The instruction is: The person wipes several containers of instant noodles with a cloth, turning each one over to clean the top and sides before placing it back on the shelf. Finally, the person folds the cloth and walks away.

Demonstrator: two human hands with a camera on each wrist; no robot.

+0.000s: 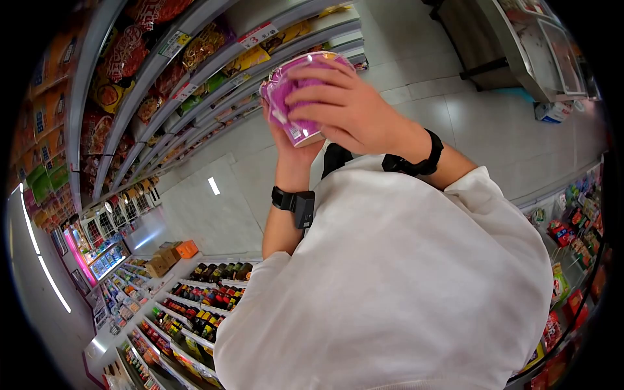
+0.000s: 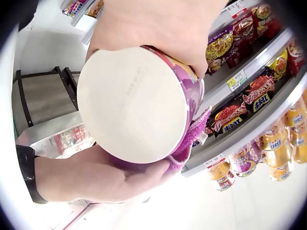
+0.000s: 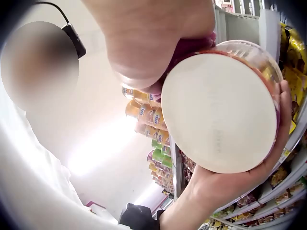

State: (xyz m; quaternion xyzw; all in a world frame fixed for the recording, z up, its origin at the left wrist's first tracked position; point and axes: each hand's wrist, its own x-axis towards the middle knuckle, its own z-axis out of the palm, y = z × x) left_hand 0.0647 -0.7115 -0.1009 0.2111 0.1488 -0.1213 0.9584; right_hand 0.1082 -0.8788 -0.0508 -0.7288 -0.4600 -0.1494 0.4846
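My left hand (image 1: 294,151) grips a purple instant noodle tub (image 1: 303,132) from below and the side. The tub is tilted, and its plain white base (image 2: 134,105) faces both wrist cameras. A clear cover shows at the tub's far end in the right wrist view. Over the tub's other side lies my right hand (image 1: 357,107), its fingers spread and bent around the wall. It holds a fuzzy purple cloth (image 2: 197,129) against the tub, with the thumb pressing near the cloth's edge. Much of the cloth is hidden under the palm and fingers.
Shelves of bagged noodles (image 1: 123,55) with price tags (image 1: 257,34) run along the left. Bottles (image 1: 214,296) fill a lower rack behind. A metal-edged counter (image 1: 520,45) stands at the far right, and packaged snacks (image 1: 575,227) hang at the right edge.
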